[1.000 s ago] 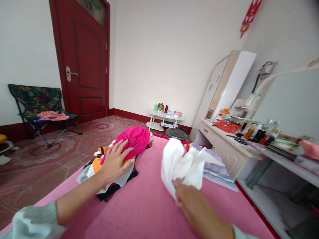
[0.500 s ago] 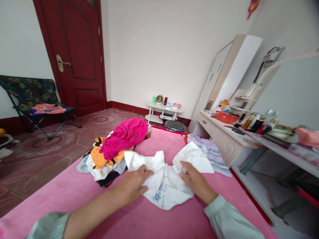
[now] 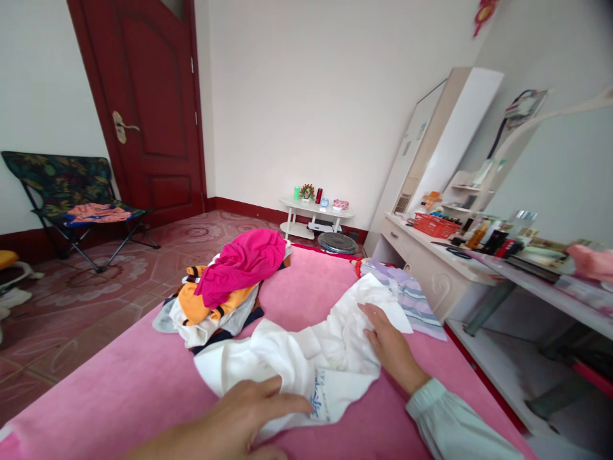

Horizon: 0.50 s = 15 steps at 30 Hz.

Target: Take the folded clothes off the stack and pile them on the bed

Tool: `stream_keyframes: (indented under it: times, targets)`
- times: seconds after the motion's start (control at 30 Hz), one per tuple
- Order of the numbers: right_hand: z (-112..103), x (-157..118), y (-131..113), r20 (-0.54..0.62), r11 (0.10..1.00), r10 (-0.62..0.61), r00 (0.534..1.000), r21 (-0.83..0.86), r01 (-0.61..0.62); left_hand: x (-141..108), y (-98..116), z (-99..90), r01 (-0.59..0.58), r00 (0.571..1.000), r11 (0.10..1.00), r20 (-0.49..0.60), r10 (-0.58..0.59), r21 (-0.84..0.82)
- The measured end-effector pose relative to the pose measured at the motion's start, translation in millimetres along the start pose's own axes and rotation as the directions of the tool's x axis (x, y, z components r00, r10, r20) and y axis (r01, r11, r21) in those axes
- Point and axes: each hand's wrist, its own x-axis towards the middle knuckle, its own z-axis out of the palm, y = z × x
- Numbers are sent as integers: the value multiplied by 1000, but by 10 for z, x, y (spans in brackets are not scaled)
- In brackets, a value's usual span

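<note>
A white garment (image 3: 335, 342) with blue lettering lies crumpled across the pink bedding, its left part spread toward the clothes pile. My left hand (image 3: 253, 409) is over its near left edge, thumb and index finger apart, nothing seen held between them. On the garment's right part rests my right hand (image 3: 387, 338), its fingers extended and apart on the cloth. Left of the garment is a heap of clothes, with a magenta piece (image 3: 244, 262) on top and a yellow-orange piece (image 3: 196, 305) below. A lilac and grey striped garment (image 3: 414, 300) lies partly beneath the white cloth at the right.
The pink bed (image 3: 297, 287) spans the foreground. At the right stands a white dresser (image 3: 431, 262) with a red basket (image 3: 435, 225) and bottles. A folding chair (image 3: 62, 185) holds clothing at the left. A low white table (image 3: 311, 206) stands by the far wall.
My left hand has moved nearer and lower. The garment's left part now reaches further left and nearer me. My right hand has shifted slightly right over the cloth.
</note>
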Motion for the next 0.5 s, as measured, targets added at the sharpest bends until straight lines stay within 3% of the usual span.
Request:
stream_keyframes:
  times: [0.07,0.17,0.23,0.3,0.4,0.43,0.5]
  targets:
    - [37,39,-21,59,1000,-28,998,-5,29,1,14,51,9,1000,998,-10,-10,-66]
    - [71,124,-29,132,1000,12,991,0,-12,75,-189,159,23,981,977,-185,-64,-214]
    - [34,237,-7,97,996,75,992,42,-80,160,-349,116,48,934,958,-328,-144,-284]
    - [-81,400,31,39,987,118,992,104,-121,250,-421,-75,56,860,940,-463,-216,-336]
    - [-409,655,68,-101,967,189,977,189,-168,341,-327,-542,-35,727,887,-621,-294,-461]
    - [-546,715,66,-195,941,257,947,274,-199,352,-269,-701,-88,669,858,-669,-325,-505]
    - [-826,766,45,-368,821,441,819,535,-202,335,-176,-958,-210,546,797,-745,-385,-566]
